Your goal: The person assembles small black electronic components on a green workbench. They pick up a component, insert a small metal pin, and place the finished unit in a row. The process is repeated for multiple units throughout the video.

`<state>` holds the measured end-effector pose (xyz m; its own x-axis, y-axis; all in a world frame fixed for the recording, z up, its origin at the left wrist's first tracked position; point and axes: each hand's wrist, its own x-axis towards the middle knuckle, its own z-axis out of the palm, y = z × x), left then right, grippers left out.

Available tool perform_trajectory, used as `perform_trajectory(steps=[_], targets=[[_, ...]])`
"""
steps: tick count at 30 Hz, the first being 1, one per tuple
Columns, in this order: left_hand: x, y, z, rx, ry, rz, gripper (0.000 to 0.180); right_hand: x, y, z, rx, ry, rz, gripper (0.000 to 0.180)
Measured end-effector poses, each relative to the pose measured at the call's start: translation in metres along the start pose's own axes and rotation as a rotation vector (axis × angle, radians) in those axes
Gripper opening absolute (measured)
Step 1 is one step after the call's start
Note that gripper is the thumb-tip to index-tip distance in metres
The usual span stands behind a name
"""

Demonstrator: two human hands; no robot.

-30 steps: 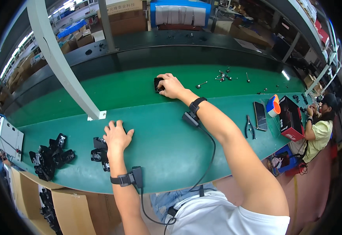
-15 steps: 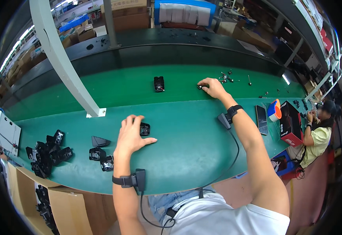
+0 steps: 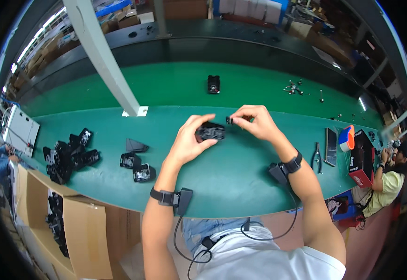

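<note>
My left hand grips a black plastic housing by its sides, its hollow interior showing. Close to the right end of that housing, my right hand pinches a small black part between thumb and fingers. A narrow gap lies between part and housing. Beyond both hands, another black housing rests on the green belt. Left of my left forearm lie two open black housings, one behind the other, and a dark wedge-shaped piece.
Black housings form a pile at the left. Small wired parts lie on the belt. Pliers, a phone, a tape roll and a black-red box sit rightward, near a co-worker. A post rises at the belt's edge.
My left hand has picked the housing up off the table. My right hand has drawn back from the belt toward it with the small part. The view has shifted, and the pliers now show.
</note>
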<state>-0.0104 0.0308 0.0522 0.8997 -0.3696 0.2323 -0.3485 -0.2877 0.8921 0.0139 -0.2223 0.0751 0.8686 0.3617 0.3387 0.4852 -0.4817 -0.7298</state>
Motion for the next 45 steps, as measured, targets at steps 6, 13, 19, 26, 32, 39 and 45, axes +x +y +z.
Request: perform_trajectory(steps=[6,13,19,26,32,39,45], targets=[[0.002,-0.005,-0.012,-0.743,0.022,-0.009,0.059,-0.005,-0.055,0.020,0.037,0.060,-0.148,0.010],[-0.002,-0.009,-0.009,-1.058,-0.170,-0.096,0.060,-0.005,-0.067,0.027,-0.127,0.195,-0.505,0.014],[-0.002,-0.010,-0.002,-1.088,-0.180,-0.117,0.061,-0.012,-0.071,0.023,-0.245,0.204,-0.534,0.016],[0.000,-0.010,0.001,-0.927,-0.161,-0.110,0.057,-0.022,-0.076,0.022,-0.475,0.119,-0.461,0.008],[0.000,-0.014,0.004,-1.049,-0.111,-0.127,0.053,-0.018,-0.064,0.021,-0.164,0.060,-0.361,0.023],[-0.001,-0.008,0.013,-1.047,-0.072,-0.168,0.057,-0.019,-0.047,0.019,0.195,-0.101,-0.240,0.030],[0.000,0.015,0.016,-0.778,0.026,-0.383,0.053,-0.014,-0.021,0.025,0.584,-0.187,0.041,0.026]])
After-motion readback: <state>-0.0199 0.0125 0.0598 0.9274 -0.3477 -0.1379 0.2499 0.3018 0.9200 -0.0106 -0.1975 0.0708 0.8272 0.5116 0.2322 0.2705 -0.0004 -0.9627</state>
